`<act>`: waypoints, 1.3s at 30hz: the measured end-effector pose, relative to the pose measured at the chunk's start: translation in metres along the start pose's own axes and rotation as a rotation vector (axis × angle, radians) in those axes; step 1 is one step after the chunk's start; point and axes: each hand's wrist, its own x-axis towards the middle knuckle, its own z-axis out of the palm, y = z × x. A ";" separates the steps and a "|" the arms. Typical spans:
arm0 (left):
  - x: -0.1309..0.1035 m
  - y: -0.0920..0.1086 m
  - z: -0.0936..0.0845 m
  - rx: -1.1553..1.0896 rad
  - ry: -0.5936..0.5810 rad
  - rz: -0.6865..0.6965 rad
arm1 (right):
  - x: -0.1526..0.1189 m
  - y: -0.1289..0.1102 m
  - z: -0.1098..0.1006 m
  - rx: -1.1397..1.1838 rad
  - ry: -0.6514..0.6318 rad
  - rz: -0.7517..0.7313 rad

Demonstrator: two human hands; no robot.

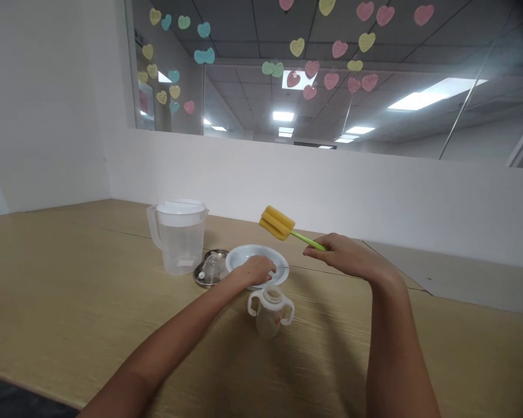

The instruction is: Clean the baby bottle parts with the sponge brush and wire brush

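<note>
A green-handled brush with a yellow sponge head (283, 225) is at the frame's centre, handle clamped in the right grip (348, 255). The left grip (258, 269) is over a round white bowl (244, 252); I cannot tell whether it holds anything. Lower centre, a translucent two-handled bottle (268, 319) stands on the tan tabletop (91, 278).

The right hand (346, 255) grips a yellow sponge brush (277, 222) by its green handle (307, 239); the left hand (258, 269) is over a white bowl (239, 252) behind a two-handled bottle (269, 320)
</note>
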 end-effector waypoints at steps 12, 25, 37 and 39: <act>0.002 -0.009 0.006 0.011 0.035 -0.088 | 0.001 0.001 0.000 -0.007 -0.002 -0.004; -0.009 -0.023 -0.024 -0.101 0.129 -0.101 | 0.002 0.005 0.002 0.022 0.001 0.056; -0.066 -0.022 -0.101 -0.693 0.714 -0.109 | 0.020 0.005 0.019 -0.070 0.011 -0.026; -0.064 -0.018 -0.099 -0.685 0.710 -0.110 | 0.020 -0.001 0.022 -0.075 0.013 -0.045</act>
